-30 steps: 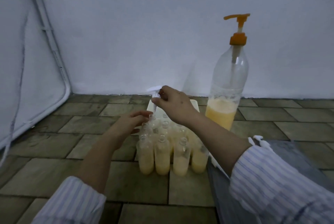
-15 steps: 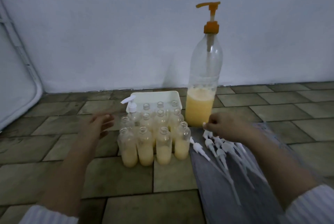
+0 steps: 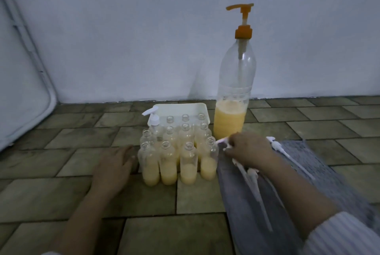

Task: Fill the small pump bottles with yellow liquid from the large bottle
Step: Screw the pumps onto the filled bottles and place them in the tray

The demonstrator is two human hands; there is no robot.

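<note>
- On the tiled floor (image 3: 61, 193), near the wall, the cluster of small clear bottles part-filled with yellow liquid (image 3: 176, 151) stands as before; one at the back left wears a white pump top (image 3: 153, 117).
- Just right of it, the tall clear plastic bottle with an orange pump (image 3: 234, 94) is unmoved.
- The left hand (image 3: 113, 166), fingers straight, now lies beside the cluster.
- The right hand (image 3: 248, 150) has closed on a white pump head (image 3: 223, 141) over the grey cloth (image 3: 242, 203).
</note>
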